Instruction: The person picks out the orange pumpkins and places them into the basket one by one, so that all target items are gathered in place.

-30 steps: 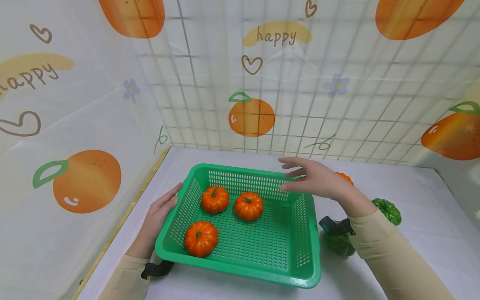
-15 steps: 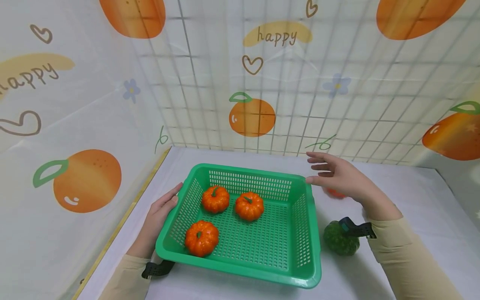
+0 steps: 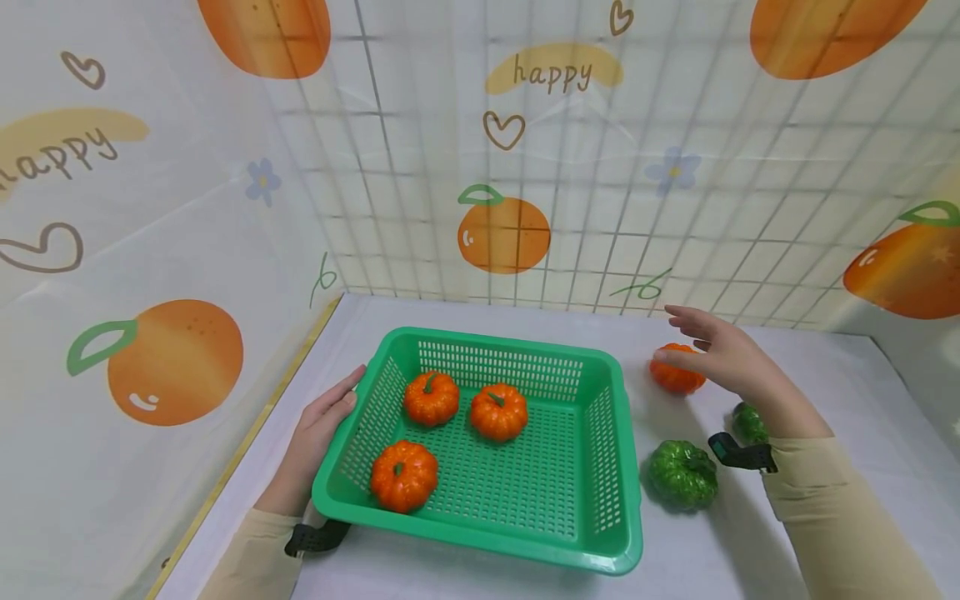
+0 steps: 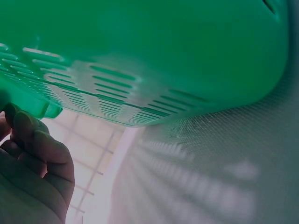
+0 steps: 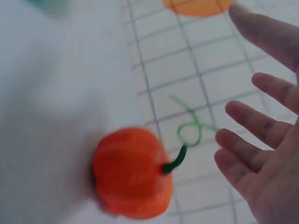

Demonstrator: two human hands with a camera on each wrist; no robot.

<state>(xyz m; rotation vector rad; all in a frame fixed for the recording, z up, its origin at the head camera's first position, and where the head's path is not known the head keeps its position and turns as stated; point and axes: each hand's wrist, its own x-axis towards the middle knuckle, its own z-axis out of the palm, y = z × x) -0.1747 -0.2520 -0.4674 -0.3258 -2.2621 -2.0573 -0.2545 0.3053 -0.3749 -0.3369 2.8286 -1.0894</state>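
A green plastic basket [image 3: 480, 533] with slotted walls holds an orange pumpkin [image 3: 431, 398] at the back left, another orange pumpkin [image 3: 498, 412] beside it, and a third orange pumpkin [image 3: 403, 477] at the front left. My left hand [image 3: 318, 429] grips the basket's left rim; in the left wrist view its bent fingers [image 4: 46, 144] meet the rim. To the right of the basket, my right hand [image 3: 723, 354] hovers over an orange pumpkin [image 3: 678, 375] on the table. In the right wrist view the right hand's fingers are spread, apart from that pumpkin [image 5: 133, 172] with its green stem.
A green pumpkin [image 3: 682, 475] sits just right of the basket. Another green pumpkin [image 3: 750, 423] is partly hidden by the right forearm. The white table [image 3: 862, 400] ends at a printed curtain [image 3: 585, 167] behind and on the left.
My right hand has moved right, from over the basket's back right corner to over the orange pumpkin on the table. The left hand and the basket stay put.
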